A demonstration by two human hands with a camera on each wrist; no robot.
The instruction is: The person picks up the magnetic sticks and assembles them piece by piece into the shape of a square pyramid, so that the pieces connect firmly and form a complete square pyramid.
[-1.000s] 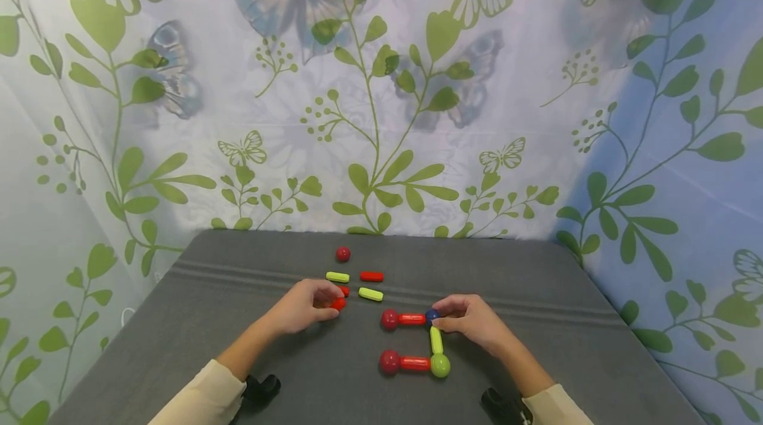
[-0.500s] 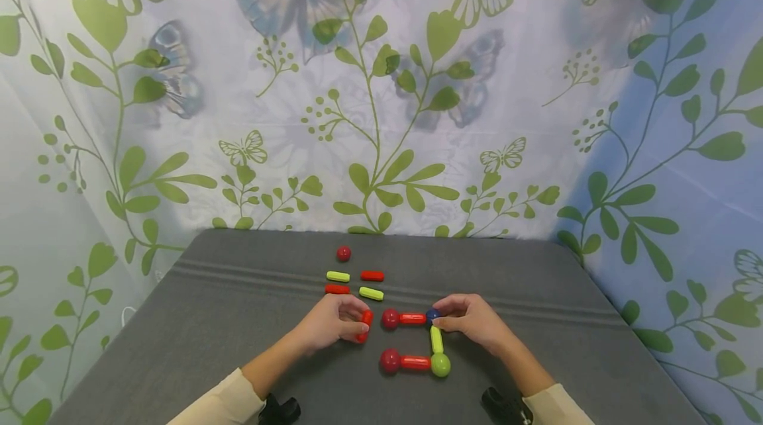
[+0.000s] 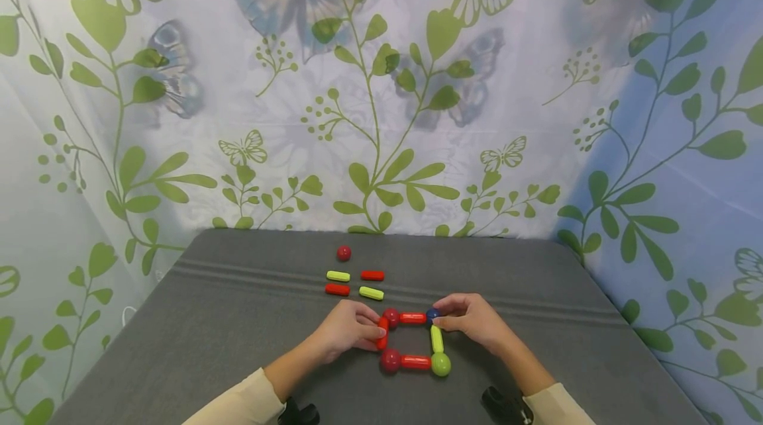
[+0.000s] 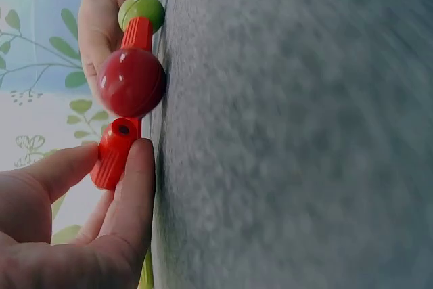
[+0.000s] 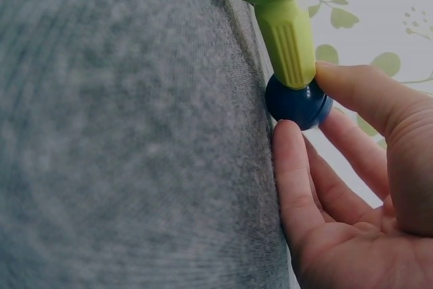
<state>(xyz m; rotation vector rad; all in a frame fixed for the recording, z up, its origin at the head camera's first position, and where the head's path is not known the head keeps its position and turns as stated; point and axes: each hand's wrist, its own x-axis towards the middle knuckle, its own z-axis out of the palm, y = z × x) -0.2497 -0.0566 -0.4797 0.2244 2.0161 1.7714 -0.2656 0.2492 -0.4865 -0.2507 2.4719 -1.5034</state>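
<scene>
My left hand pinches a red rod between thumb and fingers, close to the left side of a ball-and-rod frame. In the left wrist view the rod's end with a dark hole faces the camera, beside a red ball. The frame has a far red ball, a near red ball, a green ball and a blue ball. Red rods and a yellow-green rod join them. My right hand holds the blue ball between thumb and fingers. Whether the held rod touches the balls is unclear.
Behind the frame lie loose red rods and yellow-green rods, with a single red ball farther back. The grey table ends at a patterned curtain.
My left hand has carried the red rod rightward from beside the loose rods to the frame's left side, turning it lengthwise. The right hand stays on the blue ball.
</scene>
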